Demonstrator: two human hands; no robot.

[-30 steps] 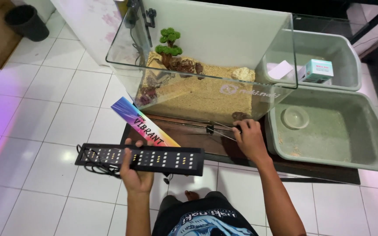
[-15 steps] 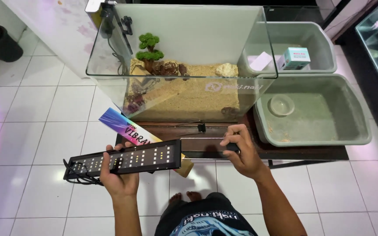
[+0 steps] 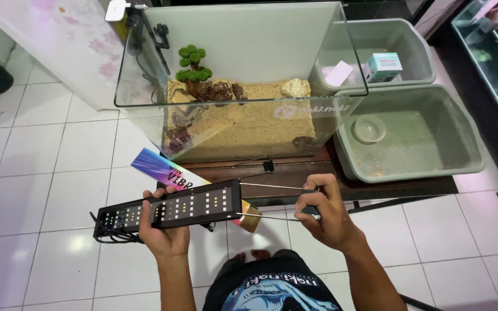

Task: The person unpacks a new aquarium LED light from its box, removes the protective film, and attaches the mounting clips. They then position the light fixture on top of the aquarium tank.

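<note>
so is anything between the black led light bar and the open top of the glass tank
Nothing visible blocks it. The black LED light bar sits in the left hand, with the right hand on its thin wire bracket. Only air shows between the bar and the glass tank's rim. The colourful long box lies behind the bar.

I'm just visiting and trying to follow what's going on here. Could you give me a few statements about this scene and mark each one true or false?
1. The left hand holds a black LED light bar. True.
2. The right hand rests inside the grey tub. False: it grips the wire bracket at the bar's end.
3. The glass tank is filled with water. False: it holds sand, rocks and a small green tree, with no water visible.
4. A small box sits in the farther grey tub. True.
5. The floor is wooden. False: it is white tile.
</note>
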